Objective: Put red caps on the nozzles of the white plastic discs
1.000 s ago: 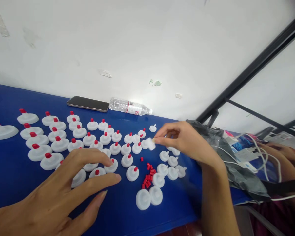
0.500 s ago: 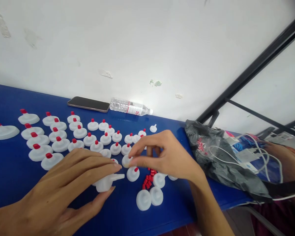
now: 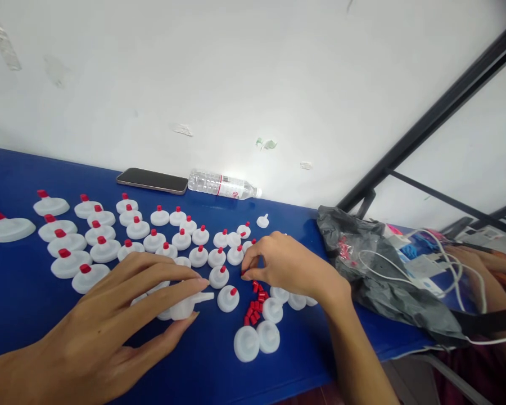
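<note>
My left hand (image 3: 113,320) rests low on the blue table (image 3: 17,292), fingers closed round a white nozzle cap (image 3: 184,306) lying on its side with no red tip. My right hand (image 3: 287,265) is curled at the top of a small heap of red tips (image 3: 256,306), thumb and forefinger pinched on one red tip (image 3: 245,274). Several white caps with red tips (image 3: 109,236) stand in rows to the left. Several bare white caps (image 3: 257,334) lie around the red heap.
A phone (image 3: 152,180) and a lying water bottle (image 3: 221,184) rest against the white wall. A grey plastic bag (image 3: 388,275) with white cables lies at the right table end. Another person's hand (image 3: 489,270) shows at far right, beside a black metal frame (image 3: 430,121).
My right hand set a white cap down in the rows, then dropped to the red tips and pinched one. My left hand took up a bare white cap.
</note>
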{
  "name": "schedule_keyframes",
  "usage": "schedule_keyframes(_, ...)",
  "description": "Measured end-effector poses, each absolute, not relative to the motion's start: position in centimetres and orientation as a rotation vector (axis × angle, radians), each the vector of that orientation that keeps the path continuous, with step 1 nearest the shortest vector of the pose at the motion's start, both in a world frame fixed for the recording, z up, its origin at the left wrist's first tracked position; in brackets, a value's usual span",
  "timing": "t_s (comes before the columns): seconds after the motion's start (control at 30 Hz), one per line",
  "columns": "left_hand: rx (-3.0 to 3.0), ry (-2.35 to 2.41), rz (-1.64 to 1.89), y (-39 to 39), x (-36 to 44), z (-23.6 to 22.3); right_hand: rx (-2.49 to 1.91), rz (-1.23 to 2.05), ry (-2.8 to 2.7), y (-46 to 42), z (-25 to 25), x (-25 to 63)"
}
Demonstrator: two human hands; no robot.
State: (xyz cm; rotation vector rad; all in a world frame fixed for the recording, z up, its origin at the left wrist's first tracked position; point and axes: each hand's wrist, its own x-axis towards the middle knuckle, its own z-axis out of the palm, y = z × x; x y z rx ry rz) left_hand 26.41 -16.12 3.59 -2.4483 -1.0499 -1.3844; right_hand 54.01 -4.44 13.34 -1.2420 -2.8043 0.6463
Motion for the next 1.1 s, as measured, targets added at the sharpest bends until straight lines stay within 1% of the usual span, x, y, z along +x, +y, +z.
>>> schedule_keyframes(0.27, -2.426, -1.161, -1.314, -16.7, 26.7, 4.0, -1.193, 0.594, -2.833, -4.3, 13.0, 54.2)
schedule_keyframes(0.33, -2.414, -1.170, -1.317, -16.7, 26.7, 4.1, -1.170, 0.673, -2.807, -4.4, 13.1, 54.2)
schedule_keyframes(0.4, -2.421, -1.152, -1.342, -16.5, 26.7, 4.2, -1.115, 0.826, -2.751, -4.5, 13.3, 54.1)
schedule_keyframes(0.47, -2.422, -1.144, -1.365, -16.2, 26.7, 4.4, -1.019, 0.998, -2.666, -4.8, 13.5, 54.0)
schedule_keyframes(0.57, -2.383, -1.171, -1.406, -15.8, 26.8, 4.5, -0.870, 1.146, -2.545, -5.4, 13.9, 53.7)
schedule_keyframes(0.73, -2.415, -1.178, -1.404, -15.8, 26.6, 4.5, -0.698, 1.304, -2.507, -6.0, 13.9, 53.4)
schedule_keyframes(0.87, -2.466, -1.128, -1.347, -15.7, 26.1, 4.2, -0.710, 1.419, -2.513, -6.3, 13.5, 52.8)
schedule_keyframes(1.1, -2.482, -1.006, -1.339, -15.2, 26.2, 4.4, -0.722, 1.422, -2.508, -6.4, 13.2, 52.5)
